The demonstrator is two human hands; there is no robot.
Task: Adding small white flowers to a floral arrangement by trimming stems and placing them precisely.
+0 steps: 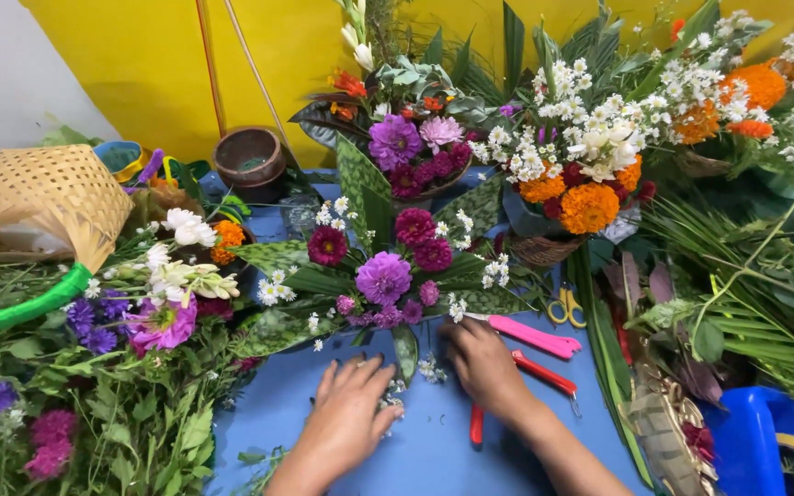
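head camera looks down, fairly close.

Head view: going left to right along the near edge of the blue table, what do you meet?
Leafy stems → left hand → right hand → red cutters → woven mat → blue tub.

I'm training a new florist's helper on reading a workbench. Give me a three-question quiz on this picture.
1. True or false: both hands lie palm-down on the blue table.
2. Which tool lies nearest the right hand? A) pink-handled cutter B) yellow scissors C) clay pot
3. What colour is the big flower at the middle of the arrangement just beyond the left hand?

Key: 1 true; 2 A; 3 purple.
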